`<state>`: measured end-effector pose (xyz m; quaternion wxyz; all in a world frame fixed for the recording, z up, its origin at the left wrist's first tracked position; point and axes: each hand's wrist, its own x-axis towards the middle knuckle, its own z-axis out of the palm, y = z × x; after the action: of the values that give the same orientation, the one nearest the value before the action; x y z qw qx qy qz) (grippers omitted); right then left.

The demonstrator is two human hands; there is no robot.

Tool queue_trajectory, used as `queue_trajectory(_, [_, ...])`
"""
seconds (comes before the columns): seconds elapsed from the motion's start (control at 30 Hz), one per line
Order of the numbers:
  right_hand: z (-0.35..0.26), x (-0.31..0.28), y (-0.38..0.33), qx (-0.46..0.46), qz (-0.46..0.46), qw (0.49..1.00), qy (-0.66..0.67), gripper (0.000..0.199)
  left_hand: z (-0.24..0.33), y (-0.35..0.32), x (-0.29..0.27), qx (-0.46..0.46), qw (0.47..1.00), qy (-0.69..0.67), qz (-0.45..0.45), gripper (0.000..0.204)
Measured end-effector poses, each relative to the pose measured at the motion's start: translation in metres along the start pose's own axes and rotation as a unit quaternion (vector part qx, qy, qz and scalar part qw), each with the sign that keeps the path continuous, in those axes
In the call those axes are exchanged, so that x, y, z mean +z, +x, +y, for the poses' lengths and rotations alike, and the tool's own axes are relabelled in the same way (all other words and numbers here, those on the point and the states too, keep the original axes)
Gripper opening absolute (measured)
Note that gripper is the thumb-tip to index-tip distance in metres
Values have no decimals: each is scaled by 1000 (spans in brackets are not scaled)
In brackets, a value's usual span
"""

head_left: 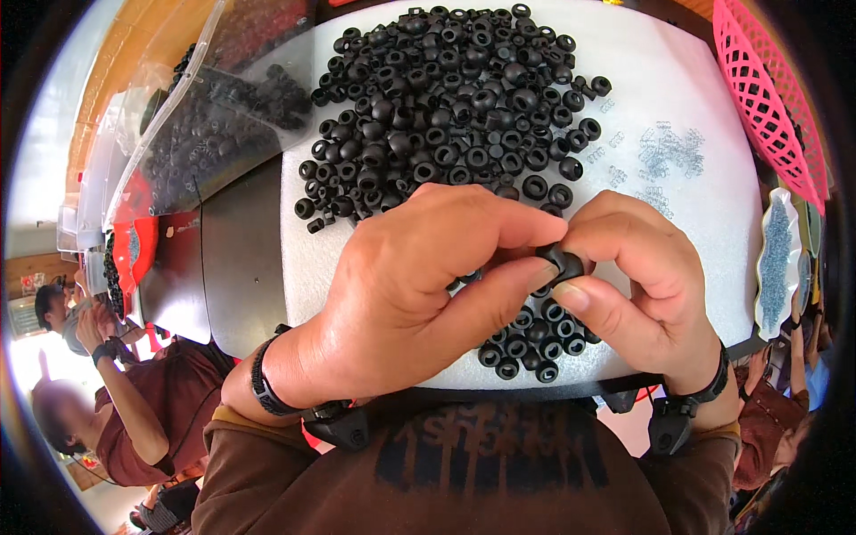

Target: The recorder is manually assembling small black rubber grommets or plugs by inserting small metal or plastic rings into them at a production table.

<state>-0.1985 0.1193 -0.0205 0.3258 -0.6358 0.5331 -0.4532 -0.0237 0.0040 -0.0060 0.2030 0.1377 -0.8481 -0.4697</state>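
Over the near part of a white foam sheet, my two hands meet at a small round black plastic part. The thumb and index finger of my left hand pinch it from the left. From the right, my right hand grips it between thumb and bent fingers. Whether it is one piece or two fitted together, I cannot tell. Beyond my hands spreads a big heap of hollow black round parts. A smaller group of black ring-like parts lies just below my fingers, partly hidden by my left hand.
Tiny clear pieces are scattered on the sheet's right side. A pink mesh basket and a white dish of small blue-grey bits stand at the right edge. At left are a transparent box, a red tray and a person.
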Motion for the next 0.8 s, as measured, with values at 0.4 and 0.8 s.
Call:
queue_trajectory(0.4, [3,5,-3,-62,35,996,-62,16,1,-4,3,15,998,55,23,25])
queue_trajectory(0.8, [2,-3,2,17,0,1000,26,15,0,-2,7,185,952,236,68,36])
